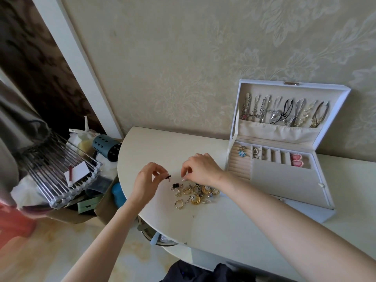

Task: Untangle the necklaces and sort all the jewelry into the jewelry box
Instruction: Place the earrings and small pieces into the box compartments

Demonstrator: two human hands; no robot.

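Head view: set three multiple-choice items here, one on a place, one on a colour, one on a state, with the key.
1. Where does the loose jewelry pile lie?
A. on the floor
B. on the table, left of the jewelry box
C. inside the box

2. What colour is the pair in the box's right-end compartment?
A. green
B. black
C. pink

3. What is the left hand doing?
A. pinching a small dark piece
B. lying flat on the table
C. gripping the box lid

1 B: the gold pieces lie on the white top.
2 C: both pieces read pink.
3 A: thumb and fingertip close on it.
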